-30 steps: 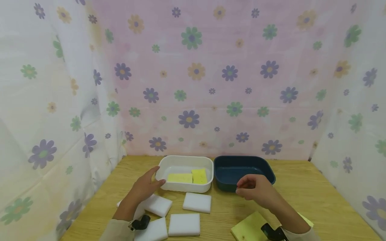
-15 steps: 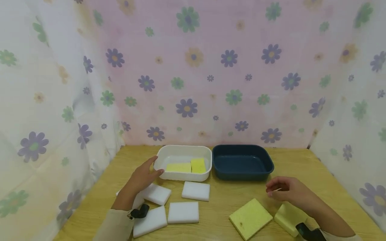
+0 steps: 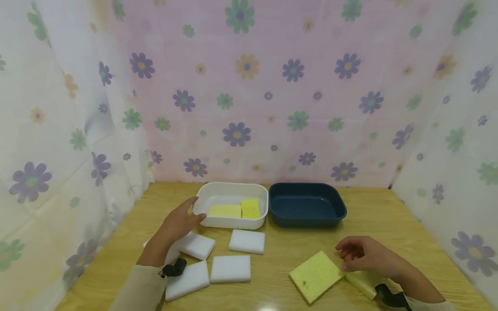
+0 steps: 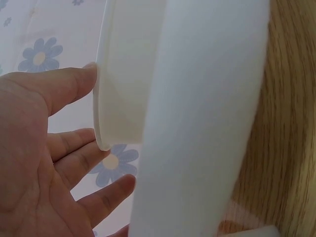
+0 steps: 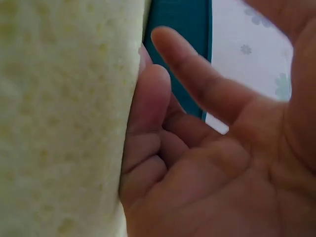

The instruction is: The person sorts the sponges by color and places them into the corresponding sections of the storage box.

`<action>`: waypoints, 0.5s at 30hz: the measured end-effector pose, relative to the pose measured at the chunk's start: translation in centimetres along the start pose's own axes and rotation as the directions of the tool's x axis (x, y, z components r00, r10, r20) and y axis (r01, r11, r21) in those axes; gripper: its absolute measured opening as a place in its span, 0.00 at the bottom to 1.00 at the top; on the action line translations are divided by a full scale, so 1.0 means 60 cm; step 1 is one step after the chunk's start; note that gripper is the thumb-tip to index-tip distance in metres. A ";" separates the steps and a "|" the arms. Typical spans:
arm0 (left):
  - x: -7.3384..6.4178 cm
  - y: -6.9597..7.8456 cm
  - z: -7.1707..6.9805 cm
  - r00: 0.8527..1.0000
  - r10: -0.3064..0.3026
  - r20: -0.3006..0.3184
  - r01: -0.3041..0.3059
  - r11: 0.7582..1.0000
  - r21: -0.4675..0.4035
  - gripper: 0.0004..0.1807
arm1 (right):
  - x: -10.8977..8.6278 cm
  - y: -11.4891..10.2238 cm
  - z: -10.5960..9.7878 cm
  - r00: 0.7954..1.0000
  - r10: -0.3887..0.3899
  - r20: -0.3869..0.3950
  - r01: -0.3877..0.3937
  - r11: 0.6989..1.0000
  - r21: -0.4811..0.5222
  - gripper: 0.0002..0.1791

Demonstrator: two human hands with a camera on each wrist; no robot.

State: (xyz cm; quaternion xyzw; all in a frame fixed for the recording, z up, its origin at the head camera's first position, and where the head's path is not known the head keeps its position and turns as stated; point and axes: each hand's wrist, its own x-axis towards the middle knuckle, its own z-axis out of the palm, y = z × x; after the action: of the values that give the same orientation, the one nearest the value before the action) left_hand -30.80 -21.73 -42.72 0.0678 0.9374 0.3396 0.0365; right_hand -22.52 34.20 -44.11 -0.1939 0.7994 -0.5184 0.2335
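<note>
My left hand (image 3: 180,221) rests its thumb and forefinger on the left end of the white plastic basin (image 3: 233,222). In the left wrist view its fingers are spread around the basin's rim (image 4: 101,113). Inside the basin lie two yellow sponges (image 3: 250,209). My right hand (image 3: 373,257), fingers loosely bent, hovers over a thick yellow sponge (image 3: 362,283) and partly hides it. A flatter yellow sponge (image 3: 316,276) lies just left of that hand. In the right wrist view, yellow sponge surface (image 5: 64,118) fills the left side beside the fingers.
A dark blue basin (image 3: 307,222) stands against the white one's right side. Several white sponge blocks (image 3: 231,268) lie on the wooden table (image 3: 272,289) in front of the white basin, some under the left forearm. A flowered curtain (image 3: 253,108) encloses the back and sides.
My right hand has come from the dark blue basin's front down and right to the yellow sponges. The left hand stays at the white basin. The head view has tilted downward.
</note>
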 end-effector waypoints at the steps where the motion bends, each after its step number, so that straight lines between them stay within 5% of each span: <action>1: -0.002 -0.002 0.000 1.000 -0.006 0.002 0.006 1.000 -0.001 0.45 | 0.002 0.002 0.003 1.000 -0.010 0.010 0.010 1.000 -0.007 0.26; 15: 0.009 -0.012 0.004 1.000 -0.011 -0.005 0.011 1.000 0.014 0.46 | 0.008 -0.002 0.023 0.999 -0.019 0.043 0.025 0.989 -0.145 0.47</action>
State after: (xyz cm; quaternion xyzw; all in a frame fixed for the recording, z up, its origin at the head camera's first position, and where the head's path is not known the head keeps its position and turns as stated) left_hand -31.37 -22.04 -43.35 0.0621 0.9401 0.3332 0.0356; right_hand -22.11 32.83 -44.56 -0.2297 0.8278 -0.4573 0.2298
